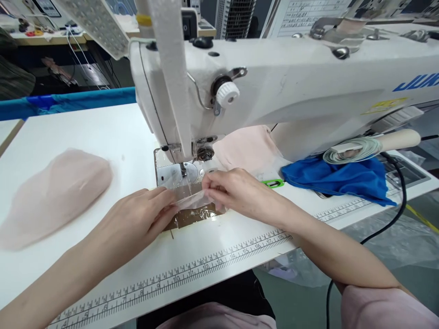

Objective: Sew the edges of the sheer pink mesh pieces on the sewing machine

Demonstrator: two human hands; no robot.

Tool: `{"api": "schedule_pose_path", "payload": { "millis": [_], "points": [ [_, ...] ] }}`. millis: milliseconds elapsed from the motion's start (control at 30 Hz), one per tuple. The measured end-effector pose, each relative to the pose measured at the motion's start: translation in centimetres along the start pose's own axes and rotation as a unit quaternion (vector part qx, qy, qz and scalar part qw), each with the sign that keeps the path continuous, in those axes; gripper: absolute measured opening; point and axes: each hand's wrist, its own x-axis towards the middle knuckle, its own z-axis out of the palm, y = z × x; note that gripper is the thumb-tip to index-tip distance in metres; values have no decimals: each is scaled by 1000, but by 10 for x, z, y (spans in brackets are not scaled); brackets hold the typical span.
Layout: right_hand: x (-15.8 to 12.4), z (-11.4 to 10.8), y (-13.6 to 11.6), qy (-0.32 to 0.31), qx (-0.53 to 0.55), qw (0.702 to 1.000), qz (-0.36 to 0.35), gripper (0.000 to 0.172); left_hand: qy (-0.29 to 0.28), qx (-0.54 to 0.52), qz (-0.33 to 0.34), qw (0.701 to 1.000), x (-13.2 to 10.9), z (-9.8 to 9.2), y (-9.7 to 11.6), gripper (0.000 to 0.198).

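My left hand (135, 219) and my right hand (233, 192) pinch the two ends of a small sheer pale-pink fabric piece (190, 200). They hold it just in front of the presser foot (184, 171) of a white sewing machine (291, 87). The fabric lies over a brown taped patch (192, 217) on the table, near the metal needle plate (171, 176). Both hands have their fingers pressed together on the fabric.
A stack of pale-pink sheer pieces (55, 194) lies at the left on the white table (103, 132). More pink fabric (248, 148), a blue cloth (343, 178), a green clip (273, 183) and a coiled tape (353, 150) sit right of the needle. A ruler strip (192, 274) lines the table's front edge.
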Motion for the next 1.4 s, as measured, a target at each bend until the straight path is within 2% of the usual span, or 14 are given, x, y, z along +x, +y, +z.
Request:
{"api": "schedule_pose_path", "payload": {
  "millis": [133, 200, 267, 367, 467, 667, 767, 833, 900, 1033, 1100, 1200, 1400],
  "points": [
    [5, 3, 2, 7, -42, 999, -20, 20, -11, -5, -30, 999, 15, -1, -4, 20],
    [6, 7, 3, 25, -75, 996, -39, 15, -4, -18, -16, 1000, 23, 0, -9, 27],
    [7, 13, 6, 86, -106, 989, -61, 19, -16, -33, -6, 999, 32, -1, -14, 31],
    [9, 20, 12, 184, -148, 968, -82, 28, -51, -57, -17, 997, 40, -5, -19, 25],
    [12, 24, 14, 214, -166, 959, -87, 31, -64, -92, -18, 994, 43, -8, -24, 28],
    [11, 19, 6, 152, -127, 978, -64, 30, -71, -165, -38, 983, 36, -7, -25, 46],
    [9, 18, 3, 115, -136, 981, -76, 24, -37, -148, 7, 988, 27, 1, -20, 46],
    [7, 19, 3, 91, -161, 977, -107, 20, 6, -74, 80, 994, 20, 9, -14, 41],
    [6, 22, 4, 75, -199, 967, -139, 18, 66, 37, 141, 987, 12, 17, -8, 34],
    [5, 28, 4, 50, -249, 955, -157, 19, 162, 210, 164, 950, -2, 29, 5, 22],
    [5, 29, 3, 40, -250, 955, -156, 17, 168, 240, 159, 943, -5, 31, 10, 20],
    [5, 29, 3, 42, -249, 954, -160, 18, 152, 229, 141, 951, -8, 31, 12, 26],
    [7, 31, 7, 78, -234, 953, -175, 14, 144, 203, 144, 958, -5, 30, 7, 27]
  ]
}}
